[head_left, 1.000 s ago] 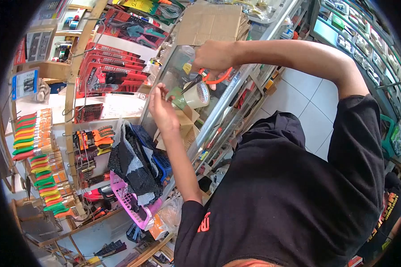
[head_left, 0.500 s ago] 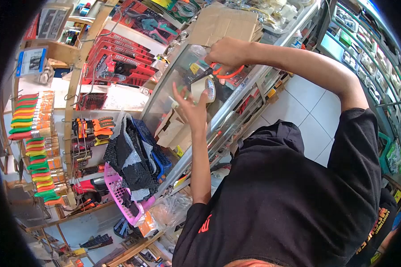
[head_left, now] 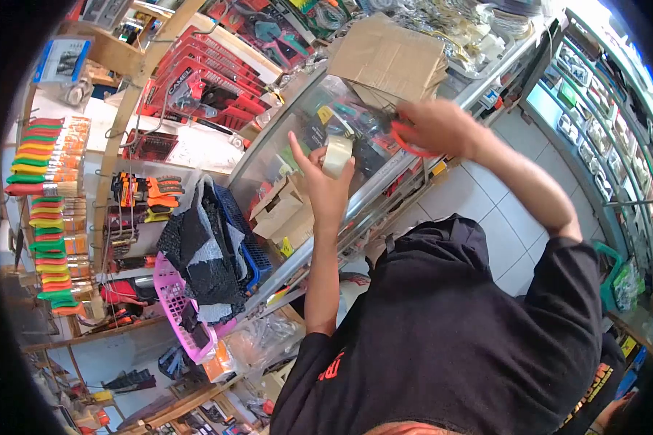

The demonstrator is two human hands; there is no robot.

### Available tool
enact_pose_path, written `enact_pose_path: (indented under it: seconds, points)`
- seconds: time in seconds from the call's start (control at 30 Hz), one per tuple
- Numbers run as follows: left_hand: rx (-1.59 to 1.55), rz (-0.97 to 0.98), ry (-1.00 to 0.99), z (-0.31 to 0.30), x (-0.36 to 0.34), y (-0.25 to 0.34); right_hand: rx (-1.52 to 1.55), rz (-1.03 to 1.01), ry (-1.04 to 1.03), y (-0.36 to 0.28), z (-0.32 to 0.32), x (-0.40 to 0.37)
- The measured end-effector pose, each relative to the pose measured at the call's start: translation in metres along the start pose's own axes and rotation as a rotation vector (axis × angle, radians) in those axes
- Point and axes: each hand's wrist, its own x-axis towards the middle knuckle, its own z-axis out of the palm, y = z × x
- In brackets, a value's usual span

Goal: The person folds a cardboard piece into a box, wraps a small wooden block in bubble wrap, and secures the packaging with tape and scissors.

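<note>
Tape roll held up over the glass-topped bench by the left hand; pinched between thumb and curled fingers, one finger spread wide and pointing away. Scissors gripped in the right hand, fingers bent about the red-orange handles; hand blurred, so exact finger placing and blade opening cannot be told. Scissors well apart from the roll, near the bench's metal edge.

Flat cardboard stacked on the bench, just beyond both hands. Opened cardboard box seen beside the left forearm. Blue basket and pink basket placed side by side, dark plastic wrap draped across them. Paintbrushes with coloured handles hung in a column; red-carded tools displayed near the bench. Pale tiled floor visible past the right arm.
</note>
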Motion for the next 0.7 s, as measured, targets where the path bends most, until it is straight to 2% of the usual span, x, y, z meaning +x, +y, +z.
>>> enact_pose_path:
  seconds: [0.07,0.17,0.27,0.43,0.53,0.7]
  points:
    - [-0.061,-0.039,0.010,-0.002,-0.006,0.006,0.060,0.044,0.002,0.003,0.037,-0.019]
    - [0.007,-0.007,0.025,0.001,-0.009,0.011,0.045,0.062,0.039,0.011,0.083,-0.026]
    - [0.211,0.091,-0.026,0.008,-0.003,-0.007,-0.008,0.072,0.109,0.012,0.106,-0.013]
    - [0.393,0.295,-0.067,0.026,-0.005,-0.053,-0.140,0.012,0.340,0.024,0.124,0.008]
    - [0.465,0.408,-0.123,0.029,-0.011,-0.069,-0.133,0.101,0.194,0.027,0.123,0.015]
    - [0.440,0.573,-0.078,0.028,-0.017,-0.078,-0.144,0.119,0.289,0.029,0.129,0.023]
